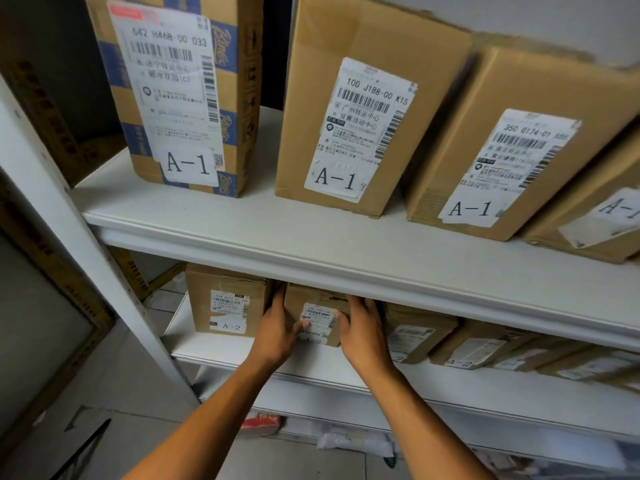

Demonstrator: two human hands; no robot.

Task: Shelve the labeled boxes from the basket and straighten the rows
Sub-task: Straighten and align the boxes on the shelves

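- I had both hands on the small box [317, 315] on the lower shelf [346, 370], one at each side of it.
- My left hand [277, 327] gripped its left edge, fingers reaching back into the gap beside the neighbouring A-2 box [227, 301], thumb lying on the front label.
- My right hand [362, 332] held the right edge, fingers curled over the top corner and thumb at the label's side.
- The small box stood upright near the front of the lower shelf, second from the left in its row, its label facing me; the lower part of that label was partly hidden by my left hand.
- To its right, more A-2 boxes [419, 332] ran along the same shelf, tilted and uneven.
- On the upper shelf [277, 233] stood a blue-printed A-1 box [180, 91] at the left, a plain A-1 box [360, 123] just beside it, and a third A-1 box [512, 150] leaning, close against the second.
- Below the lower shelf, a red packet [259, 424] lay on the floor.
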